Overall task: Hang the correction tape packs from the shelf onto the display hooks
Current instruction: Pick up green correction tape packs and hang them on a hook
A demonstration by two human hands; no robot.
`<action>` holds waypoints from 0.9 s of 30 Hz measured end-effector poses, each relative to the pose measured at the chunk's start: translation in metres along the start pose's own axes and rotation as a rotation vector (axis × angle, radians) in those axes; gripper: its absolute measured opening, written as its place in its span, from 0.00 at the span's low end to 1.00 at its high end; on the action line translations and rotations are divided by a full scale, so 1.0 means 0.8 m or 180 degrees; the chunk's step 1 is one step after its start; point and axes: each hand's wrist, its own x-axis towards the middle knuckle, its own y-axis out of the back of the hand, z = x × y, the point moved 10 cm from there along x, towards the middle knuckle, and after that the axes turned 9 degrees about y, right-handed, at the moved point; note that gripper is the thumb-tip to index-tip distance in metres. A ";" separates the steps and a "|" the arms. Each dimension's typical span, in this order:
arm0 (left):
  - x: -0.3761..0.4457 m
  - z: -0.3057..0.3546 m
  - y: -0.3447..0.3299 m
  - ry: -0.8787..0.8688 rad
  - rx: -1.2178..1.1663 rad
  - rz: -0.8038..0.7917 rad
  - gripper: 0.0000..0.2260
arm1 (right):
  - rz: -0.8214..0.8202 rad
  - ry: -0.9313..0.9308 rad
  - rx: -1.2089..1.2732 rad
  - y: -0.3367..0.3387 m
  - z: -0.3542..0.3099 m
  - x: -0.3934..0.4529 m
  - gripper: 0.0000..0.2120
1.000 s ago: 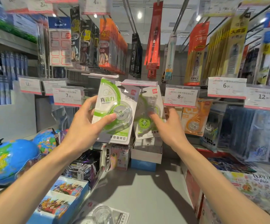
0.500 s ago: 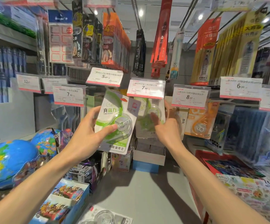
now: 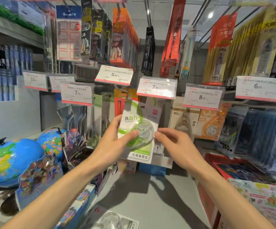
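A white and green correction tape pack point(image 3: 134, 119) with a clear blister is held upright at the middle of the head view, just below the 7.90 price tag point(image 3: 157, 87). My left hand point(image 3: 112, 144) grips its left side, thumb on the blister. My right hand point(image 3: 175, 142) pinches the pack's right edge with thumb and curled fingers. Another pack of the same kind point(image 3: 155, 109) hangs right behind it under that tag; the hook itself is hidden. One more clear-blister pack point(image 3: 114, 220) lies on the grey shelf point(image 3: 150, 195) near me.
Two globes point(image 3: 10, 162) and card boxes point(image 3: 39, 176) crowd the shelf's left. Colourful boxes point(image 3: 249, 176) stand at the right. An orange tape pack point(image 3: 211, 126) hangs under the 8.00 tag point(image 3: 203, 98). Rows of hanging packs and price tags fill the space above.
My left hand carried the pack right and up, under the 7.90 tag. My right hand left the hanging pack behind and came onto the right edge of the held pack.
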 end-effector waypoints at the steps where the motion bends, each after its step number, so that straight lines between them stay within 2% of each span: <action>1: -0.001 0.001 -0.011 0.0000 -0.0044 -0.0059 0.21 | -0.0003 0.0050 0.0174 -0.004 -0.001 -0.007 0.05; 6: -0.005 0.008 -0.054 -0.0057 -0.0139 -0.0367 0.22 | 0.0568 -0.0001 0.0796 0.015 0.010 -0.024 0.11; 10: -0.010 0.013 -0.066 -0.0111 -0.0003 -0.0523 0.21 | 0.0639 -0.0127 0.1220 0.025 0.020 -0.026 0.17; 13: -0.003 0.022 -0.045 -0.0145 0.0209 -0.0214 0.19 | 0.0661 -0.0152 0.1376 0.034 0.027 -0.027 0.18; 15: 0.006 0.037 -0.026 -0.0136 0.0095 0.0067 0.18 | 0.0667 -0.0099 0.1264 0.042 0.028 -0.029 0.18; 18: 0.018 0.072 -0.011 -0.0230 -0.0224 0.0273 0.08 | 0.0689 -0.0002 0.1152 0.051 0.028 -0.028 0.17; 20: 0.025 0.092 -0.010 -0.0246 -0.0512 0.0270 0.05 | 0.0678 0.0067 0.1125 0.053 0.027 -0.026 0.17; 27: 0.027 0.124 -0.007 -0.0292 -0.1102 0.0244 0.09 | 0.0817 0.0225 0.1004 0.046 0.023 -0.011 0.19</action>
